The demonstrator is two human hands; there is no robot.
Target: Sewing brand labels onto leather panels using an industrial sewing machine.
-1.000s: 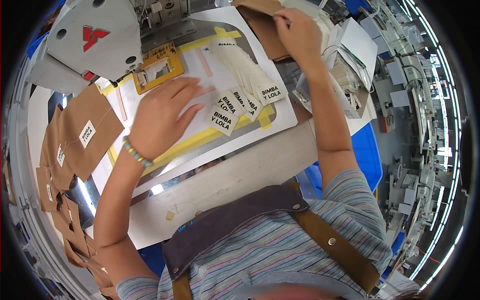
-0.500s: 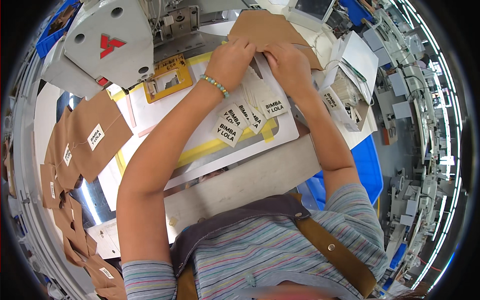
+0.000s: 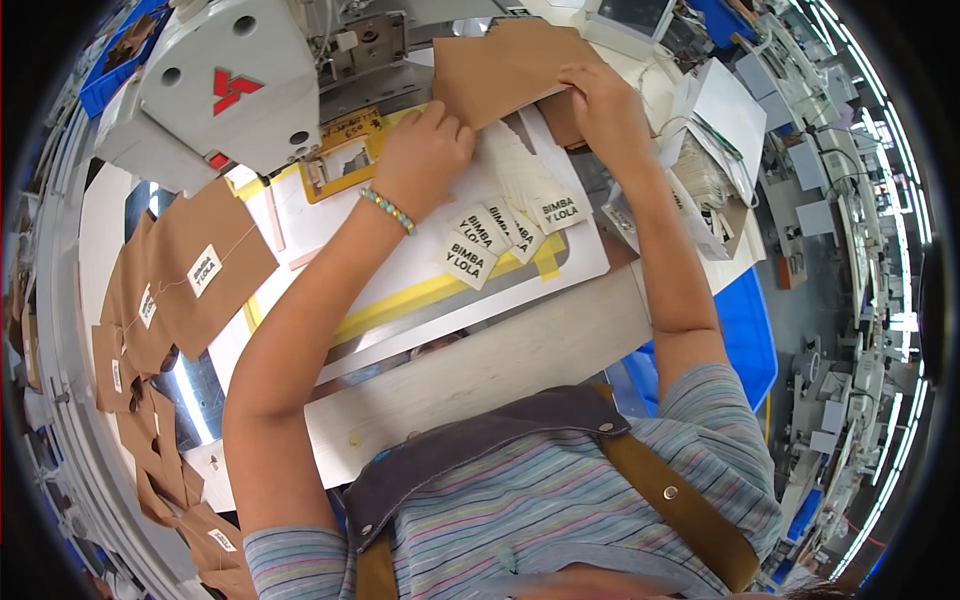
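Note:
A flat brown fabric panel (image 3: 510,68) lies at the far middle, over another brown piece (image 3: 563,118) that shows under its right edge. My right hand (image 3: 612,118) pinches the panel's right edge between thumb and fingers. At the near left corner, my left hand (image 3: 425,155) has its fingers curled against the panel; its fingertips are partly hidden. A beaded bracelet circles my left wrist. Just below the hands, several white printed labels (image 3: 470,260) fan out over a white template board (image 3: 400,300) edged with yellow tape.
A white sewing machine head (image 3: 215,95) stands at the left, beside a yellow-framed clamp (image 3: 345,165). Brown panels with labels (image 3: 215,240), some joined by thread, trail down the left side. A white box of labels (image 3: 705,185) and a blue bin (image 3: 745,330) stand at right.
Both hands have moved apart, the left one toward me and leftward, the right one slightly right. The brown panel has shifted left and nearer, uncovering another brown piece at its right.

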